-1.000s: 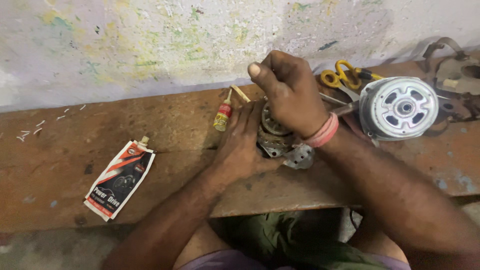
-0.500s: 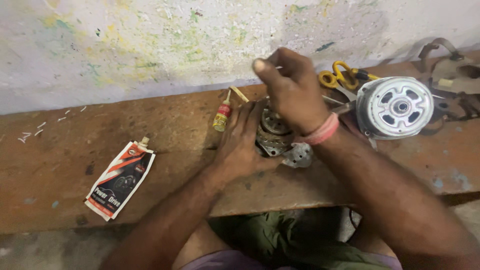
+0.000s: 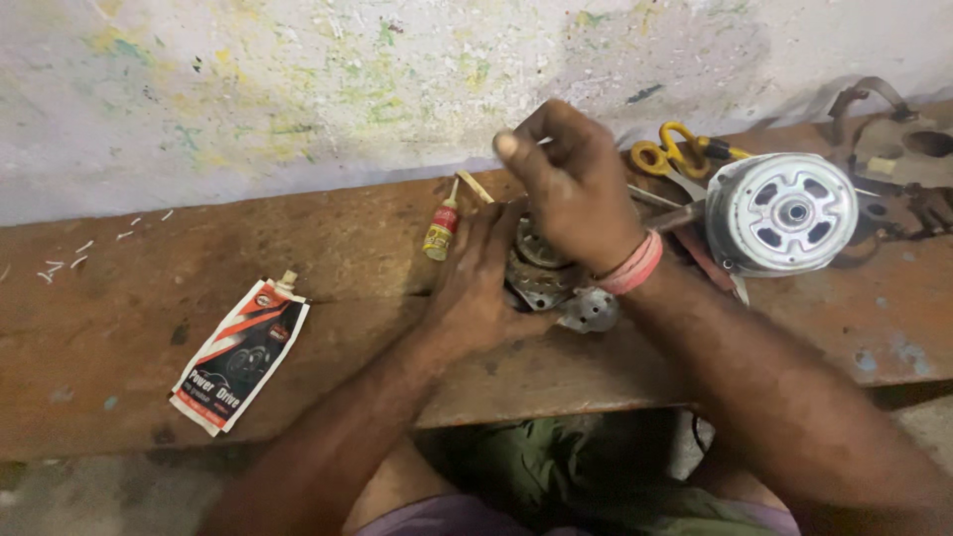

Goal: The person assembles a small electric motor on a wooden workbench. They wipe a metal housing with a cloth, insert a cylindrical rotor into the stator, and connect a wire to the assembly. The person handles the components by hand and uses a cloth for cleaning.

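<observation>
A small metal motor part [image 3: 556,283] with a round perforated plate lies on the brown wooden bench [image 3: 328,258]. My left hand [image 3: 476,273] wraps around its left side and holds it down. My right hand [image 3: 566,184] hovers above the part with fingers pinched together; whether something thin sits between them I cannot tell. A pink band circles my right wrist.
A small yellow glue bottle [image 3: 440,228] lies just left of my hands. A black-and-red pouch [image 3: 241,352] rests at the left. A round silver motor [image 3: 784,213], yellow-handled scissors [image 3: 675,154] and rusty metal parts [image 3: 893,149] sit at the right. A paint-stained wall runs behind.
My right hand has shifted slightly, staying raised above the part. My left hand keeps its hold. The view has drifted a little.
</observation>
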